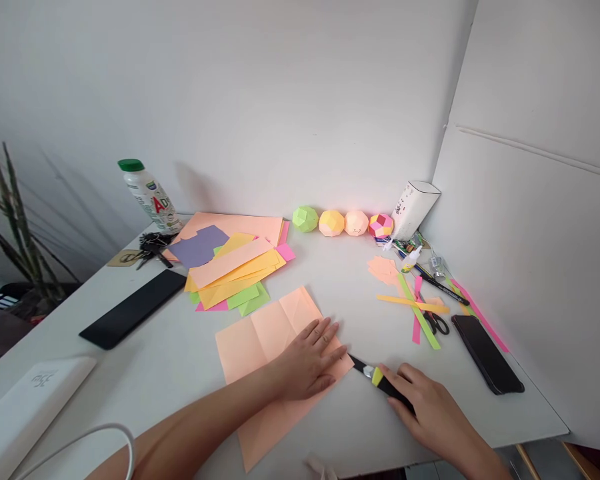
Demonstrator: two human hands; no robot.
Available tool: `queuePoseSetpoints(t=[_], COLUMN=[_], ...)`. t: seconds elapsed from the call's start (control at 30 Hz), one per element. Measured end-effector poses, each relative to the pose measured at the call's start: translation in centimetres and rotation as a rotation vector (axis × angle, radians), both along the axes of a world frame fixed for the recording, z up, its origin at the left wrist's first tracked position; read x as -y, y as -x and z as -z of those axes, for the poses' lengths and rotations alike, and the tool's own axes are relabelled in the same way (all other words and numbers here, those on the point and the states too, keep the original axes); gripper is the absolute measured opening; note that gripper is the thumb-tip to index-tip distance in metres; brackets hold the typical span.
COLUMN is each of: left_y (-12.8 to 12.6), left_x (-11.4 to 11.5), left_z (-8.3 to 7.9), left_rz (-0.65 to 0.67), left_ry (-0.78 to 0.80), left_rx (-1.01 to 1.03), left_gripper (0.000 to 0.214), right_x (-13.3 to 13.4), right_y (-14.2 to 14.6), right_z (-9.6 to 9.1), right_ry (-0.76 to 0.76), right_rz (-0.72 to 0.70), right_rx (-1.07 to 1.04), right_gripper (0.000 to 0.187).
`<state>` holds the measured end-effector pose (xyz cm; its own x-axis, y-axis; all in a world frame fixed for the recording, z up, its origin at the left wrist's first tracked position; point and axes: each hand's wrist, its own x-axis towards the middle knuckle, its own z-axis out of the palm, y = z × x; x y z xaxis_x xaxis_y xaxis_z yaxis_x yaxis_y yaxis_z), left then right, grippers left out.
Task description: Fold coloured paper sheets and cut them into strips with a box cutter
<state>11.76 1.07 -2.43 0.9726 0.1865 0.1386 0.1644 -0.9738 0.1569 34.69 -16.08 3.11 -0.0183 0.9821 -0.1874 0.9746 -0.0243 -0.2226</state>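
A creased sheet of peach paper point(260, 333) lies at the front middle of the table. My left hand point(307, 360) presses flat on its right part, fingers spread. My right hand point(425, 400) is wrapped round the handle of a black and yellow utility knife point(380, 377). The knife's blade points left, its tip at the paper's right corner close to my left fingertips. Whether the blade has entered the paper, I cannot tell.
Coloured paper point(235, 267) is piled at back left, near a black tablet-like slab point(135, 308) and a white bottle point(150, 197). Paper balls point(331, 223) line the wall. Paper strips point(415, 310), scissors point(437, 324) and a phone point(487, 353) lie right. A white device point(35, 407) sits front left.
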Motion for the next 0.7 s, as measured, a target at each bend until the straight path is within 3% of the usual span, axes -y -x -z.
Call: queuePoseSetpoints(t=[0.7], left_y=[-0.2], left_x=[-0.1], left_z=[-0.2], left_rz=[-0.023], left_ry=[0.075], left_rx=[-0.103], left_gripper=[0.071], right_x=[-2.0], right_y=[0.2], right_z=[0.0], right_ry=[0.060], right_rz=[-0.002], right_rx=[0.014], right_gripper=[0.049])
